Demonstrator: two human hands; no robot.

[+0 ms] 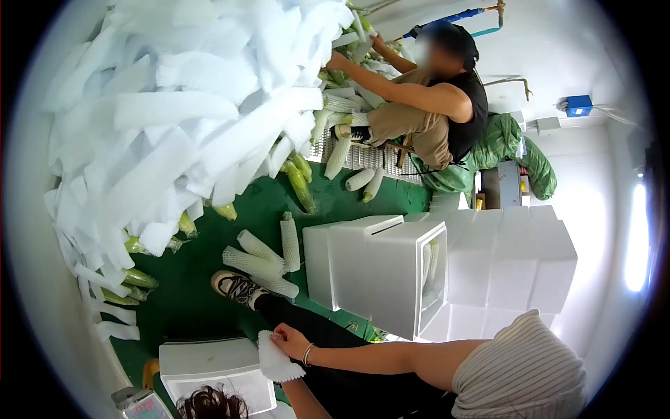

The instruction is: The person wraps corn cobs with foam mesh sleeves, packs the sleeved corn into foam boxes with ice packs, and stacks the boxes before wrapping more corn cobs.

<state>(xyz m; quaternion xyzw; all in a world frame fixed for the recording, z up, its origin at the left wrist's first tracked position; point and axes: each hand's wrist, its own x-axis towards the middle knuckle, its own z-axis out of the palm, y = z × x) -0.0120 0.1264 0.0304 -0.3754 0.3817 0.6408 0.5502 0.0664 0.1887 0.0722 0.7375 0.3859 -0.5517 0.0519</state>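
Note:
The view is turned on its side. My left hand (291, 343), with a bracelet at the wrist, pinches the edge of a white foam net sleeve (277, 359). My right forearm (305, 399) reaches up behind that sleeve, and its fingers are hidden. Just beside my hands is a white foam box (209, 359). My black-trousered leg (314, 325) stretches out to a sneaker (237, 289). Near the shoe, several long vegetables in foam nets (259, 264) lie on the green floor (188, 279).
A large heap of white foam sleeves (188, 105) covers film-wrapped long green vegetables (299, 185). Another person (453, 105) sits beside the heap, hands among the vegetables. White foam boxes (363, 262) stand stacked nearby; one holds netted pieces. Dark hair (213, 403) shows at the bottom edge.

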